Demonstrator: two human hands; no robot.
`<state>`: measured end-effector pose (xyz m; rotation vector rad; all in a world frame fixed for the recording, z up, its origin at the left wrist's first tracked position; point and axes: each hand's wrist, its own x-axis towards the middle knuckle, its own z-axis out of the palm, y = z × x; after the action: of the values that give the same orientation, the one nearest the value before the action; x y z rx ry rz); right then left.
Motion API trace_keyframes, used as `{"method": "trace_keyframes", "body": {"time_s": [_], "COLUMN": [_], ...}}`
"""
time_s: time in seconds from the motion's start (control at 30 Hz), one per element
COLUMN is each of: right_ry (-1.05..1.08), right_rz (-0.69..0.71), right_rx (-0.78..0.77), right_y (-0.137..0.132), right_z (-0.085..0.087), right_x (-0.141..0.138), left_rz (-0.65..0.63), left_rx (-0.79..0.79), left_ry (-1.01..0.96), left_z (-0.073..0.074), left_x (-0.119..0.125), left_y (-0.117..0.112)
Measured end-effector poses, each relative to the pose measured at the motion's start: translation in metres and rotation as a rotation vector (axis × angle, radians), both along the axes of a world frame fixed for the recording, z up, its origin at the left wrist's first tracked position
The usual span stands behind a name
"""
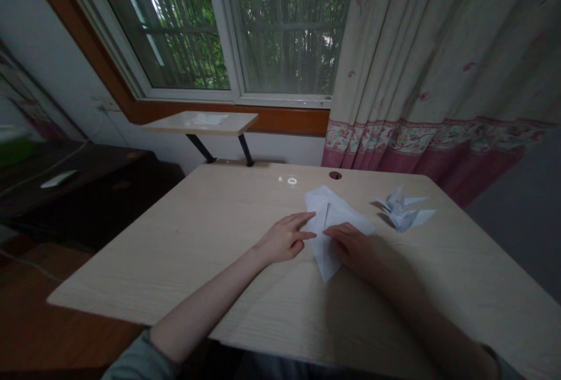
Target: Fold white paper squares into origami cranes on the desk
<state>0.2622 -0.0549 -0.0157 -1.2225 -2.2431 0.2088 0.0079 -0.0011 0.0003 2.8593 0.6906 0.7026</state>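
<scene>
A folded sheet of white paper (326, 222) lies on the pale wood-grain desk (175, 251), with a pointed end toward me and a central crease. My left hand (284, 238) is at the paper's left edge, its fingertips touching the paper. My right hand (350, 247) rests on the paper's right part, in shadow, covering some of it. Farther right, out of reach of both hands, lies a finished-looking white origami crane (401, 209).
A round cable hole (335, 175) is near the desk's far edge. Behind it stands a small shelf table (201, 123) below the window, with a floral curtain (438, 76) at right. A dark cabinet (87, 181) stands at left, beyond the desk edge.
</scene>
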Motion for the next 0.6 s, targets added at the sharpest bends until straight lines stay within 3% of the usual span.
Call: {"method": "trace_keyframes", "body": {"time_s": [0.6], "right_ry": [-0.002], "right_rz": [0.028], "right_rx": [-0.013], "right_y": [0.0046], "right_z": [-0.0029], "right_x": [0.0041], "left_rz": [0.053], "left_rx": [-0.015], "left_ry": [-0.09], "left_z": [0.0], "left_x": [0.0004], "left_y": [-0.0005]}}
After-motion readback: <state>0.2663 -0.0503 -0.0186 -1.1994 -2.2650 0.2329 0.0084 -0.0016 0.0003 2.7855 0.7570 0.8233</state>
